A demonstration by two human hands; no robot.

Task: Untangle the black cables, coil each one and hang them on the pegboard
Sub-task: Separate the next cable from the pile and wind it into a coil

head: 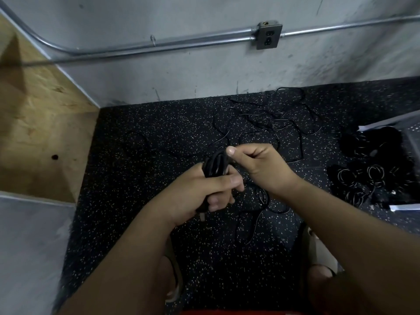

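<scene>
My left hand (pixel 204 192) grips a partly wound coil of black cable (pixel 214 165), with a plug end sticking out below the fist. My right hand (pixel 259 163) pinches a strand of the same cable just to the right of the coil's top. The loose rest of this cable (pixel 261 201) trails down onto the floor under my hands. A tangle of thin black cables (pixel 270 119) lies on the speckled floor farther off, near the wall. Several coiled black cables (pixel 368 176) sit at the right on a pale perforated board (pixel 411 130), whose far part is cut off.
A plywood box (pixel 41 123) stands at the left. The grey wall behind carries a metal conduit (pixel 159 45) and an outlet box (pixel 268 36). My sandalled feet (pixel 318 255) stand on the black speckled rubber floor (pixel 145 155).
</scene>
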